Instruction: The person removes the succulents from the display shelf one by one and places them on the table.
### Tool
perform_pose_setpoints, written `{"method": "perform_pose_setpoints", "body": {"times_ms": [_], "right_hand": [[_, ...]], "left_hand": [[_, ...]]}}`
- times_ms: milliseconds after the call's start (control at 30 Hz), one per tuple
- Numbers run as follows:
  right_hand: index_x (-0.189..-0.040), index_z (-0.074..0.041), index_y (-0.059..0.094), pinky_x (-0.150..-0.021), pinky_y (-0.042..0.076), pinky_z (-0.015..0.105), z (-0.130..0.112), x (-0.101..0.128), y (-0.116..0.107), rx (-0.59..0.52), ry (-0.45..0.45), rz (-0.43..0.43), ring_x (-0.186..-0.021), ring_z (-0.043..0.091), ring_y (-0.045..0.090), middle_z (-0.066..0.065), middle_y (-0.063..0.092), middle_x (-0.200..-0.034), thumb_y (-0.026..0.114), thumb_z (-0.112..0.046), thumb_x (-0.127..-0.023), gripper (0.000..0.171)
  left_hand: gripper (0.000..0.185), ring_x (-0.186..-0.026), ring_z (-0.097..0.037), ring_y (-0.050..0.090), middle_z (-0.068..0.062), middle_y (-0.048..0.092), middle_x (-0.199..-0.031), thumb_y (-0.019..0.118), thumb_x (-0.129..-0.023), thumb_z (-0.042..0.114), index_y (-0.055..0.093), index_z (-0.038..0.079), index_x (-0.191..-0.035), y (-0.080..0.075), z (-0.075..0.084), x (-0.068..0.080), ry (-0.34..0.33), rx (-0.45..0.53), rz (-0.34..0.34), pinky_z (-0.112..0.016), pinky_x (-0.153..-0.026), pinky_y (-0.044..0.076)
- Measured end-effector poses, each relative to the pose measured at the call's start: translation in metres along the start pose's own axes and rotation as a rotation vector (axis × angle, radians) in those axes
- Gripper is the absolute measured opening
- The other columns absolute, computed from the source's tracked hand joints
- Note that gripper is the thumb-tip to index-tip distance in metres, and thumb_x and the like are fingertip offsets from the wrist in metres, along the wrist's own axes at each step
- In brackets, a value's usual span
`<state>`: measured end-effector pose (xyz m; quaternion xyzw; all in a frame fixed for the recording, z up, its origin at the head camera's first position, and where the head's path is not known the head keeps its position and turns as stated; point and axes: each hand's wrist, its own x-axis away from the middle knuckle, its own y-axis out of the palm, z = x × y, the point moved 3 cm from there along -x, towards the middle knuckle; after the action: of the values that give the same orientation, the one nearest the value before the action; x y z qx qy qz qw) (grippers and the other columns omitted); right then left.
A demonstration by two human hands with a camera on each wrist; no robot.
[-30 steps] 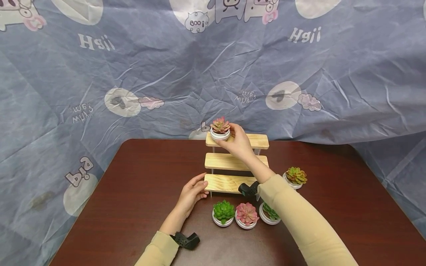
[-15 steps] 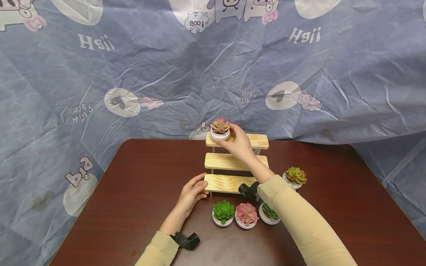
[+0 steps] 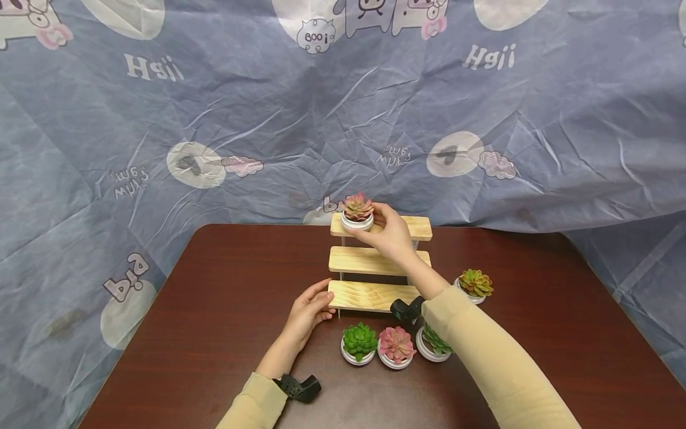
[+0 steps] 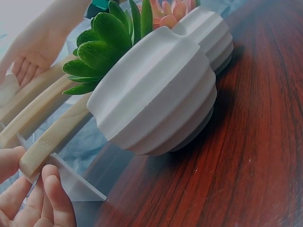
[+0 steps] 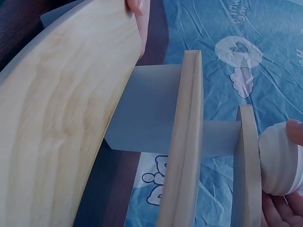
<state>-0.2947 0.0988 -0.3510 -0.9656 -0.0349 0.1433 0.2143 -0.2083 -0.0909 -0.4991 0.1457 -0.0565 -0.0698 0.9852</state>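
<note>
My right hand [image 3: 393, 237] grips the white pot of a pink-and-green succulent [image 3: 357, 221] at the left end of the top shelf [image 3: 417, 227]. In the right wrist view, that ribbed pot [image 5: 277, 163] sits right at the shelf's surface, thumb on its side. Lower down, my left hand [image 3: 306, 313] pinches the left end of the bottom board of the three-tier wooden display stand [image 3: 364, 296]. Its thumb is above and its fingers [image 4: 59, 196] curl underneath, beside a clear support, in the left wrist view. My right forearm covers part of the stand's right side.
In front of the stand is a row of potted succulents: a green one [image 3: 359, 342], a pink one [image 3: 396, 347] and another green one [image 3: 433, 344] partly behind the right sleeve. A yellow-green succulent [image 3: 474, 285] stands right of the stand. A patterned cloth [image 3: 300, 119] hangs behind the table.
The pink-and-green succulent and my right hand have shifted slightly right and toward me along the top shelf. My left hand stays on the bottom board.
</note>
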Motion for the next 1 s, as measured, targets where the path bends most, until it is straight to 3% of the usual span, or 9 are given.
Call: {"method": "perform_pose_setpoints", "body": {"times_ms": [233, 567, 800, 1000], "right_hand": [[-0.132, -0.002, 0.048, -0.093, 0.046, 0.031, 0.003, 0.007, -0.006, -0.058, -0.007, -0.014, -0.113, 0.025, 0.055, 0.015, 0.055, -0.122, 0.082, -0.025, -0.073, 0.073], [-0.132, -0.002, 0.048, -0.094, 0.045, 0.032, 0.001, 0.020, -0.023, -0.058, -0.043, 0.008, -0.112, 0.026, 0.056, 0.014, 0.057, -0.120, 0.083, -0.027, -0.072, 0.073], [-0.129, 0.000, 0.050, -0.095, 0.044, 0.033, -0.002, 0.032, -0.038, -0.057, -0.094, 0.052, -0.110, 0.026, 0.057, 0.016, 0.059, -0.117, 0.083, -0.020, -0.072, 0.069], [-0.129, -0.001, 0.050, -0.091, 0.046, 0.038, 0.000, 0.044, -0.052, -0.066, -0.085, 0.066, -0.106, 0.025, 0.059, 0.015, 0.059, -0.116, 0.082, -0.017, -0.074, 0.065]], "left_hand": [[0.053, -0.073, -0.014, 0.060, -0.004, 0.061, -0.099, 0.062, -0.092, 0.018, 0.042, 0.004, -0.140, 0.000, 0.000, 0.000, 0.008, -0.011, -0.006, -0.023, -0.064, 0.051], [0.052, -0.072, -0.013, 0.059, -0.004, 0.061, -0.097, 0.062, -0.092, 0.017, 0.043, 0.004, -0.139, 0.000, 0.000, 0.000, 0.003, -0.004, -0.001, -0.023, -0.063, 0.051], [0.050, -0.072, -0.013, 0.059, -0.003, 0.060, -0.096, 0.061, -0.092, 0.017, 0.045, 0.005, -0.138, 0.000, 0.000, -0.001, 0.011, -0.005, -0.005, -0.022, -0.063, 0.050], [0.051, -0.073, -0.012, 0.059, -0.003, 0.061, -0.097, 0.061, -0.093, 0.017, 0.043, 0.005, -0.139, 0.001, 0.001, 0.001, 0.010, -0.011, -0.008, -0.022, -0.063, 0.050]]}}
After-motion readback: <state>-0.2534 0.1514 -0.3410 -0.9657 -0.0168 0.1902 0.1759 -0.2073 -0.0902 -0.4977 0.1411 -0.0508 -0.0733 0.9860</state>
